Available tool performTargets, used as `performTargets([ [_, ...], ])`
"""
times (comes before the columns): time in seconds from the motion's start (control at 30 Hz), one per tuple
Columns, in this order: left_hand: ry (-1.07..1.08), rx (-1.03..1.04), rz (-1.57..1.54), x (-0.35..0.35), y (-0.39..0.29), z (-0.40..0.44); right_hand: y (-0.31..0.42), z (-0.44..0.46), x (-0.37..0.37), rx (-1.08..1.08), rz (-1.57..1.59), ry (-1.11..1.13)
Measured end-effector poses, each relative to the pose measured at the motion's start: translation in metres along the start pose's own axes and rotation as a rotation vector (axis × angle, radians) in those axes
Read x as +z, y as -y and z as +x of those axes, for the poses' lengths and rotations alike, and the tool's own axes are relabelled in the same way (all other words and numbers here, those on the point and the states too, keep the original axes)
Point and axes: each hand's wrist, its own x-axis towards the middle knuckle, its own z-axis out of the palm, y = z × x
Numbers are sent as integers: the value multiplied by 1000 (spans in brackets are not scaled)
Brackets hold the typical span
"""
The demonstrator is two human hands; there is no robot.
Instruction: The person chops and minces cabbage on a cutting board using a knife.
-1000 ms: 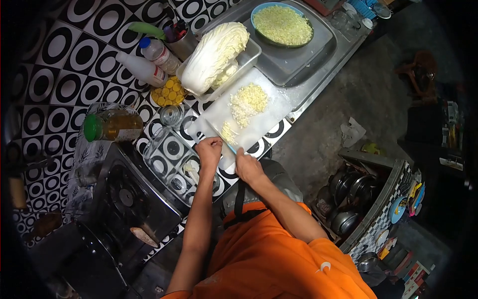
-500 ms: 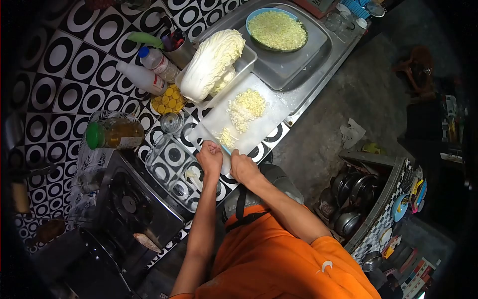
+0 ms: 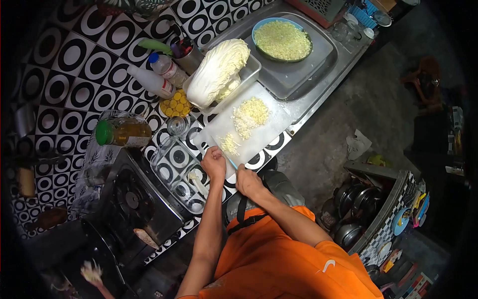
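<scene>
The person's right hand (image 3: 250, 182) is wrapped around the end of a knife (image 3: 233, 162) with some blue on it, over the near end of the white board (image 3: 271, 127). The left hand (image 3: 214, 162) is by the board's near left corner, close to the knife, with its fingers curled in. It is too small to tell if it grips anything.

Just past the knife, on the near part of the board, is a little pile of thin pale strips (image 3: 229, 144). A bigger pile of chopped bits (image 3: 250, 115) sits nearer the middle. Left of the board's near end, a clear glass dish (image 3: 172, 172) has a pale leaf piece (image 3: 198, 185) by its right side.

Along the board's far left edge, a big white cabbage (image 3: 219, 72) leans in a clear tub (image 3: 255, 70). Two bottles, one white (image 3: 152, 82) and one with a blue cap (image 3: 169, 71), are left of the tub. Farthest off, a blue-rimmed bowl (image 3: 282, 41), full of pale green chopped bits, sits near the far edge of a gray tray (image 3: 284, 82).
</scene>
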Motion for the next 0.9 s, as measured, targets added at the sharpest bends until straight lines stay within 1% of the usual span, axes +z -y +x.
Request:
performTargets([
  [0.07, 7, -32, -6, 0, -1, 1, -21, 10, 14, -29, 11, -13],
  [0.13, 12, -66, -14, -1, -1, 0, -27, 15, 12, -81, 43, 11],
  [0.2, 14, -124, -51, -1, 0, 2, -35, 23, 5, -123, 42, -20],
  [0.23, 50, -181, -76, 0, 4, 6, -38, 22, -2, -190, 81, 2],
  [0.27, 25, -165, -86, 3, 8, 5, -40, 22, -8, -260, 117, 30],
  [0.3, -8, -177, -76, 3, 4, 3, -41, 16, -20, -252, 175, 44],
  [0.33, -40, -186, -72, 4, -2, 1, -48, 12, -26, -259, 154, 30],
  [0.4, -14, -204, -60, 7, -17, -4, -68, 10, -29, -267, 145, 6],
  [0.43, -9, -208, -26, 13, -18, -4, -74, 7, -36, -235, 141, 41],
  [0.47, -7, -208, 7, 20, -17, -2, -89, 12, -32, -325, 139, 4],
  [0.5, -33, -172, 51, 29, -15, -3, -86, 3, -48, -328, 161, -2],
  [0.53, -65, -138, 97, 37, -13, -2, -89, 4, -52, -254, 114, 23],
  [0.6, -10, -196, 150, 40, -33, -2, -99, 8, -57, -278, 114, 5],
  [0.67, -37, -228, 127, 44, -41, -5, -100, 4, -70, -285, 86, -39],
  [0.73, -36, -252, 137, 48, -46, -4, -102, 3, -79, -313, 124, -54],
  [0.83, -39, -245, 159, 50, -45, 0, -98, 1, -94, -196, 82, -2],
  [0.87, -62, -243, 152, 49, -45, 4, -101, 3, -96, -218, 74, -3],
  [0.9, -24, -245, 166, 48, -44, 6, -105, 2, -98, -278, 57, 2],
])
